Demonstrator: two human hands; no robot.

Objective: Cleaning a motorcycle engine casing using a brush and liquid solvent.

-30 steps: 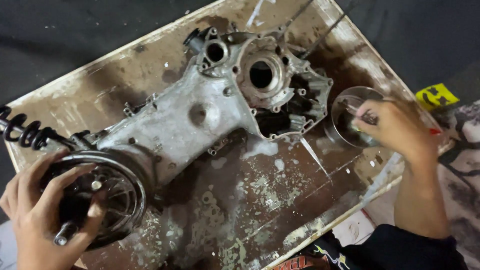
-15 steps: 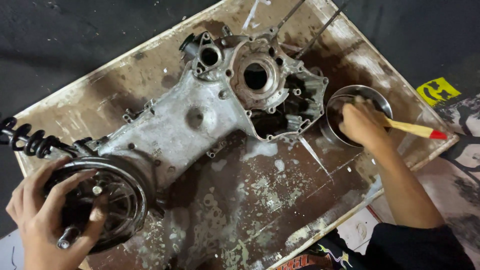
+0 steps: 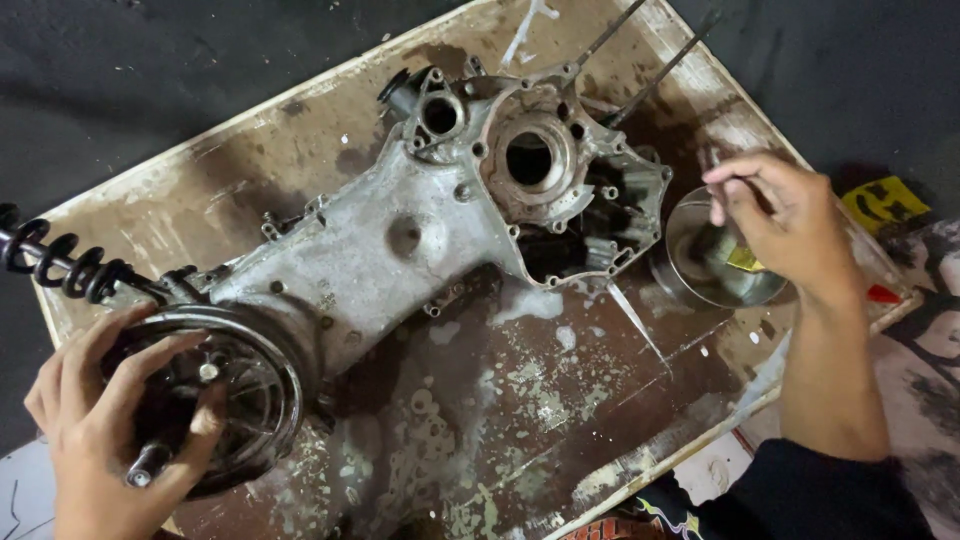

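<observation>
- Engine casing (image 3: 400, 250), grey cast metal and grimy, lies slantwise across a stained wooden board (image 3: 250, 160) on dark ground.
- Your left hand (image 3: 110, 430) is spread over the black drum wheel (image 3: 250, 400) at the casing's lower-left end, fingers curled round its rim, thumb near the axle stub (image 3: 145, 465).
- Coiled black spring (image 3: 60, 265) juts out left, just beside that wheel.
- Your right hand (image 3: 780, 215) hovers over a small metal bowl (image 3: 700, 270) on the board's right edge, fingertips pinched on a thin brush handle; a red tip (image 3: 882, 294) shows past the wrist.
- Two thin rods (image 3: 650, 60) rise from the casing's top end.
</observation>
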